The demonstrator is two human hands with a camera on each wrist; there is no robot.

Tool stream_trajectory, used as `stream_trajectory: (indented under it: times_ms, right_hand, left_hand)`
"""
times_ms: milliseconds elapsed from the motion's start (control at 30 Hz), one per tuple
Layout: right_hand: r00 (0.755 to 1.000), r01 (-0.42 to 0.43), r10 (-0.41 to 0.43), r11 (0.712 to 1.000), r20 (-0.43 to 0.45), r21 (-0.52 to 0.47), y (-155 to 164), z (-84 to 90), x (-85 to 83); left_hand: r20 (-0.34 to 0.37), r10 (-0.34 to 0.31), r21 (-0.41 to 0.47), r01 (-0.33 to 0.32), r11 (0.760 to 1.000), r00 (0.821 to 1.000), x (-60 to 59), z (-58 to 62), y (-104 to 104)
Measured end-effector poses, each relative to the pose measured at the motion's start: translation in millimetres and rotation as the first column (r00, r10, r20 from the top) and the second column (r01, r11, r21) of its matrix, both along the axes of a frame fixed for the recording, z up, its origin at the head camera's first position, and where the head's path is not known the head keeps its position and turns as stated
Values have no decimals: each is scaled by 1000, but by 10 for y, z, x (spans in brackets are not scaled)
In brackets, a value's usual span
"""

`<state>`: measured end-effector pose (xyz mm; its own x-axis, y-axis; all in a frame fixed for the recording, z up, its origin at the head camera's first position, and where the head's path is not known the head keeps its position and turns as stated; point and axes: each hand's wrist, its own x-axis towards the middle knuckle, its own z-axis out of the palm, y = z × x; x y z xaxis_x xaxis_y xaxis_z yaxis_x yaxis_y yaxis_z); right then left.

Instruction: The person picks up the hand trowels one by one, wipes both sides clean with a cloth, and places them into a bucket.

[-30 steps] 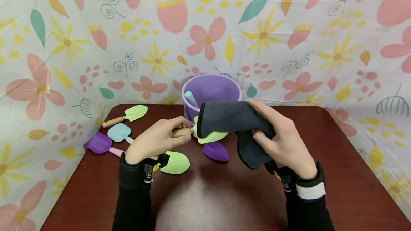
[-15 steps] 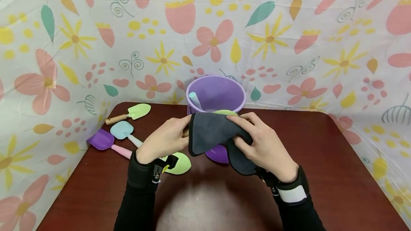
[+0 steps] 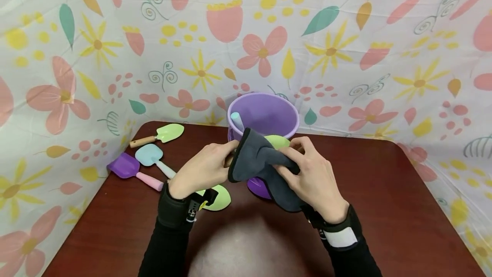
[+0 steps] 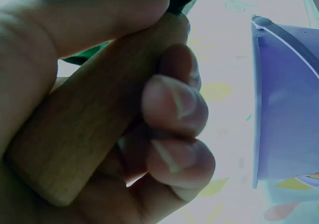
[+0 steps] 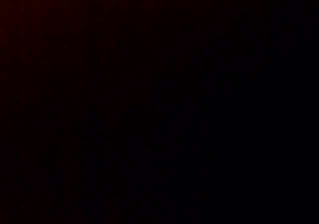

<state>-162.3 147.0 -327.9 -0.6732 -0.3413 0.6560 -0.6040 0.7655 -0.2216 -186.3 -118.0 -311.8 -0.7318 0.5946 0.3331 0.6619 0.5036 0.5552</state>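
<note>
My left hand [image 3: 203, 168] grips the wooden handle [image 4: 99, 104] of a small garden trowel, fingers wrapped round it in the left wrist view. The trowel's light green blade [image 3: 277, 141] shows behind a dark grey cloth [image 3: 255, 157] with black edging. My right hand [image 3: 313, 178] pinches the cloth over the blade, and its loose end hangs down. Most of the blade is hidden by the cloth. Both hands are in front of a purple bucket [image 3: 270, 116], above the table. The right wrist view is almost black.
A light blue handle [image 3: 236, 120] sticks up inside the bucket. On the left lie a green trowel [image 3: 170, 132], a light blue shovel [image 3: 149, 154] and a purple shovel [image 3: 124, 166]. Another green blade [image 3: 219, 198] and a purple blade [image 3: 258, 188] lie below the hands. Floral fabric hangs behind.
The right hand and cloth have moved left along the blade, nearer the left hand. The cloth first covered the blade more broadly, and now bunches up with one corner raised. The head view has shifted slightly.
</note>
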Motion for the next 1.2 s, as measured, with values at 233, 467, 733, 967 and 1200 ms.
stream_trajectory:
  times_ms: [233,467,733,967,1200]
  right_hand:
    - [998,64,-64,997,1,-36,14,5,-16]
    - [993,118,-118,991,7,-68,122,52,-30]
    - [987,156,-160,977,-17,-147,237,75,-25]
    - [986,136,-155,961,-59,-242,348,94,-12]
    - [990,57,-93,954,-109,-295,393,146,-2]
  left_hand:
    - [-22,2,-17,-3,1000,1000,-2,13,-17]
    - [5,2,11,-2,1000,1000,-21,-6,-24]
    - [60,21,14,-22,1000,998,4,2,-79]
    - [64,26,10,-27,1000,998,-3,-32,-91]
    - [63,32,11,-33,999,998,-31,-32,-89]
